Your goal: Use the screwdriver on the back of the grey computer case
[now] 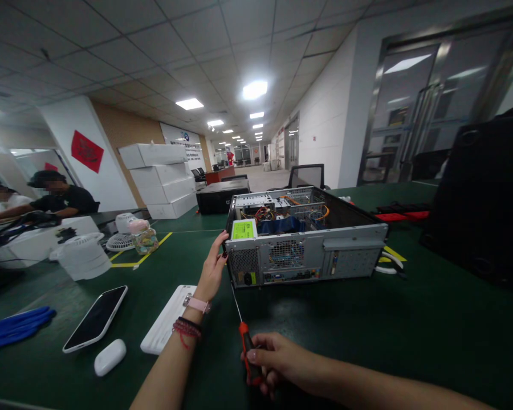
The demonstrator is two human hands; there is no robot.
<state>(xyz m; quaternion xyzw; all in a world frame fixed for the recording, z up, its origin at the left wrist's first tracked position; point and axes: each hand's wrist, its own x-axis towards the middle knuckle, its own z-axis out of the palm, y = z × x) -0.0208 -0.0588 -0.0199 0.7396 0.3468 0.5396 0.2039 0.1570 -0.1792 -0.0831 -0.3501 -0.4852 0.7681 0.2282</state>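
Observation:
An opened desktop computer case (312, 245) lies on its side on the green table, its rear panel facing me. Inside, a power supply with a bright green label (244, 229) fills the near left corner, with coloured cables behind it. My left hand (212, 269) grips the case's left rear corner, thumb in front and fingertips around the edge. In my right hand (282, 357), low in front of the case, is a red and black screwdriver (245, 337). Its thin shaft points up at the case's lower left corner; whether the tip touches is unclear.
Left of my arm lie a flat white object (165, 327), a phone (96, 319), a white earbud case (110, 357) and blue gloves (17, 330). White boxes (165, 182) are stacked behind. A large black panel (479, 199) stands right. Two people sit far left.

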